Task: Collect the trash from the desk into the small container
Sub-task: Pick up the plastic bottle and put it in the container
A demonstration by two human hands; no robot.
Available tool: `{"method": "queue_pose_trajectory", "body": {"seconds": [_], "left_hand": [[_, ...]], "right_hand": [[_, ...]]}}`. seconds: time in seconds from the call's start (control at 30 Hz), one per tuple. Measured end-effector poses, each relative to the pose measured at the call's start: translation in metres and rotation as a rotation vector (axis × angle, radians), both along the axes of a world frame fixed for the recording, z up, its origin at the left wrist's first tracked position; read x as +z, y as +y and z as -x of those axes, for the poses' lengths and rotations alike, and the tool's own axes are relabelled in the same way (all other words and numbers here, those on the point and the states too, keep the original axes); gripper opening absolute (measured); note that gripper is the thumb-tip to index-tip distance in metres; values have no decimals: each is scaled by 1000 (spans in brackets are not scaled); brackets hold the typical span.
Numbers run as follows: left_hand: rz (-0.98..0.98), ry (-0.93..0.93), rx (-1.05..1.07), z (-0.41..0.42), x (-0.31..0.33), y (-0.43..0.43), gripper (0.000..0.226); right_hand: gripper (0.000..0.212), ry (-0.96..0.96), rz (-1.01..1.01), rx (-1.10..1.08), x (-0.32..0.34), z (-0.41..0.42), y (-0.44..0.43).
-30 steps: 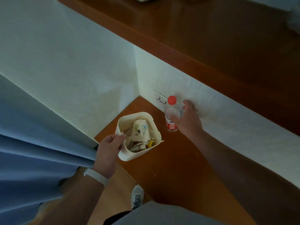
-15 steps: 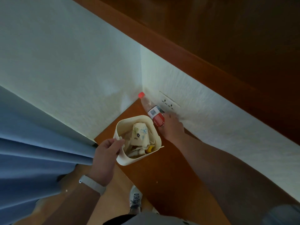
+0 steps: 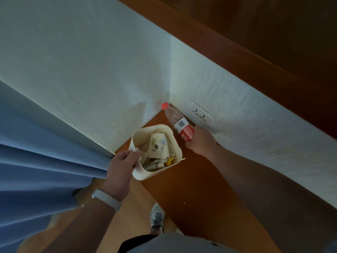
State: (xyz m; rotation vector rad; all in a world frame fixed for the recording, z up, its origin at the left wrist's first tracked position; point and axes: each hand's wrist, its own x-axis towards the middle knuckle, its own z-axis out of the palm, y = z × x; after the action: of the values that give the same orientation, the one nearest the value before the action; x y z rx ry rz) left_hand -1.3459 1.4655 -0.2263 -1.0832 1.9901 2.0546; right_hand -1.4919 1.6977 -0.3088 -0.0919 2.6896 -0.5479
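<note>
Bottle [image 3: 179, 123] tilts cap-outward, its base in the right hand [image 3: 200, 141] grip, beside the container [image 3: 144, 175] the left hand [image 3: 121, 167] pinches.

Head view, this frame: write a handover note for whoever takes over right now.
Left hand grips the rim of the small cream plastic container at the edge of the brown wooden desk.
Right hand holds the clear plastic bottle with red cap and label, tilted, cap toward the wall corner, beside the container.
Done: patterned paper cup and other scraps lie inside the container.
Left: put the bottle in.
</note>
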Motion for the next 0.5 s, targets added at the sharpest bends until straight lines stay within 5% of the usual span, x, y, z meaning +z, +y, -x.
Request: {"method": "queue_pose_trajectory", "body": {"seconds": [0.2, 0.5], "left_hand": [[41, 8, -25, -1, 4, -5, 16], [92, 70, -78, -4, 23, -13, 17]], "right_hand": [[58, 24, 345, -19, 54, -27, 20], [70, 17, 349, 110, 159, -88, 69]]}}
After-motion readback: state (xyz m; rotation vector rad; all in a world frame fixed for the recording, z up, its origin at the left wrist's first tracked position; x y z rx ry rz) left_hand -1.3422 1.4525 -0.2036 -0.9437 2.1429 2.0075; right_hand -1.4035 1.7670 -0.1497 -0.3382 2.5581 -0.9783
